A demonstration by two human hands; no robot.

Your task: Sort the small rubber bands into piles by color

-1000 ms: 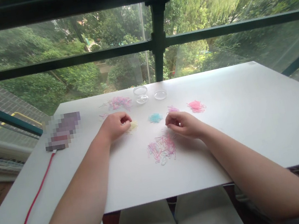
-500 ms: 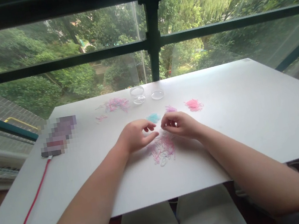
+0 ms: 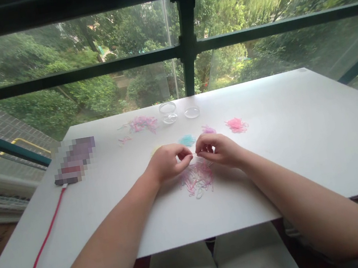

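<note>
Surface (image 3: 307,150): white. On it we list, near to far:

Mixed pile (image 3: 196,181): loose bands, pink, lilac and pale, just on our side of the hands.
Left hand (image 3: 168,162): fingers pinched together, apparently on one end of a band (image 3: 194,153).
Right hand (image 3: 219,150): fingers likewise pinched, apparently on the other end.
Band: single, thin; spans the small gap between the hands.
Step, as we judge it: working one band between both hands. Next move, we think, calls for loosening one pinch while the other keeps its hold.
Yellow pile (image 3: 155,150): largely hidden behind the left hand.
Blue pile (image 3: 187,140), purple pile (image 3: 208,129), pink pile (image 3: 237,125): beyond, left to right, apart.
Far pile (image 3: 143,123): mixed colours.
Jar (image 3: 168,114): clear, upright, beside it.
Lid (image 3: 192,113): clear, flat, near the jar.
</note>
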